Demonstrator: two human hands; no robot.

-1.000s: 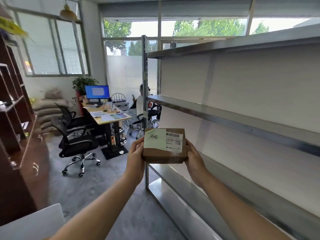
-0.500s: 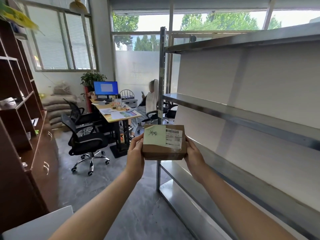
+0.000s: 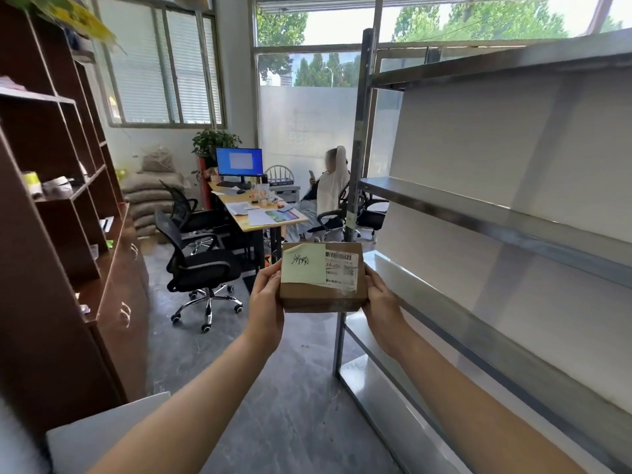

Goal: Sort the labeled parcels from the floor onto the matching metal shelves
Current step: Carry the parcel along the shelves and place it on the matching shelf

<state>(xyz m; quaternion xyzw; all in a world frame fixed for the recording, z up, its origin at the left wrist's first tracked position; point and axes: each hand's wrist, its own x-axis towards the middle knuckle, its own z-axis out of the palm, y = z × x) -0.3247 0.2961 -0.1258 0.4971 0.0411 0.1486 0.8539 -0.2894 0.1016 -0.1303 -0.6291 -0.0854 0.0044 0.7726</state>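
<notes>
Between both hands, held up at chest height over the grey floor (image 3: 273, 388), is a small brown cardboard parcel (image 3: 321, 297). The left hand (image 3: 266, 304) presses against its left end with fingers wrapped behind the box, and the right hand (image 3: 381, 307) clasps the right end the same way, so both are gripping the parcel. A pale green sticky note (image 3: 303, 268) with handwritten characters covers the upper left of the box face, overlapping a white shipping label (image 3: 343, 270) with a barcode. Just to the right stands the metal shelves unit (image 3: 496, 217), its upright post (image 3: 355, 165) directly behind the parcel. Across the room sit a desk (image 3: 260, 213) with a lit monitor (image 3: 239, 162), black office chairs (image 3: 198, 268) and a seated person (image 3: 330, 189). A dark wooden bookcase (image 3: 61, 200) fills the left side
</notes>
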